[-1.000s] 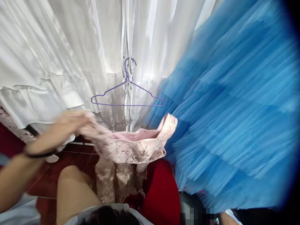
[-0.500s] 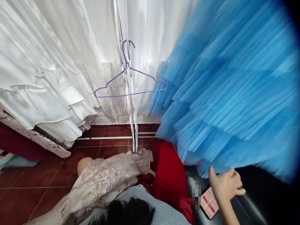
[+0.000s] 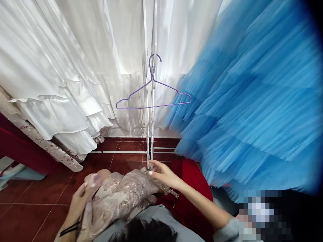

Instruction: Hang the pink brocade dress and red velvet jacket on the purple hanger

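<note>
Across my lap lies a shiny pinkish-beige garment (image 3: pixel 118 205) with a raised floral pattern. At its left side, my left hand (image 3: pixel 84 195) is closed round a bunched piece of it, with black bands on the wrist. My right hand (image 3: pixel 165 174) reaches over the garment's far right end, thumb and fingers apart, holding nothing that I can see. Whether those fingertips touch the cloth I cannot tell. Red cloth (image 3: pixel 199 188) lies beneath my right forearm.
A purple hanger (image 3: pixel 152 80) hangs in front on a white metal rack (image 3: pixel 148 148). White ruffled dresses (image 3: pixel 70 114) hang to the left, a layered blue tulle skirt (image 3: pixel 239 117) to the right. The floor (image 3: pixel 40 211) is red tile. A blurred-out patch covers the lower right.
My right hand has swung left, from above a phone at the right to the garment. My left hand has come into view, gripping the cloth. The phone no longer shows.
</note>
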### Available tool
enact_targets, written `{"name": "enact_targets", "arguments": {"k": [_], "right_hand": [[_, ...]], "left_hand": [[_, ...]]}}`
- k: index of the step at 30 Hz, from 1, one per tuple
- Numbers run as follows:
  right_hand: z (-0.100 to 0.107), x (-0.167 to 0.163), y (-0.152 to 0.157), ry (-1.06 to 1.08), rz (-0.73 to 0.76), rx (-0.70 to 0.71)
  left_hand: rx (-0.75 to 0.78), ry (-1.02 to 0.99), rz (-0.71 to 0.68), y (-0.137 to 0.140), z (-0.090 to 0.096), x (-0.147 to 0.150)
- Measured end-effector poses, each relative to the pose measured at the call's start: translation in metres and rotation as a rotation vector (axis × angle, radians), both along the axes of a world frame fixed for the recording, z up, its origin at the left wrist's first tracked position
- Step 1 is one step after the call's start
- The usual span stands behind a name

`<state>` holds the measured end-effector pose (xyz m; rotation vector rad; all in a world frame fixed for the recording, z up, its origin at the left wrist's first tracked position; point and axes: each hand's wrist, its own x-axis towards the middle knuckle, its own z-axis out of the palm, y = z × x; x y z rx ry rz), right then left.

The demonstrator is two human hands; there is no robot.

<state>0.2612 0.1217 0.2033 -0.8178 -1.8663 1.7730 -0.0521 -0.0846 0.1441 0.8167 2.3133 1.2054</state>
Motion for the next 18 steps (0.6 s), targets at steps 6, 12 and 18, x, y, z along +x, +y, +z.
{"name": "enact_targets", "arguments": {"k": [6, 12, 18], "right_hand": [[-0.003, -0.085, -0.012, 0.047, 0.109, -0.390], [0.036, -0.051, 0.001, 0.378, 0.012, -0.439], [0.047, -0.013, -0.014, 0.227, 0.171, -0.969]], "left_hand": [[0.047, 0.272, -0.582, 0.067, 0.048, 0.115], [0.025, 0.282, -0.632, 0.082, 0.066, 0.115], [-0.267, 0.160, -0.646, 0.142, 0.048, 0.060]]}}
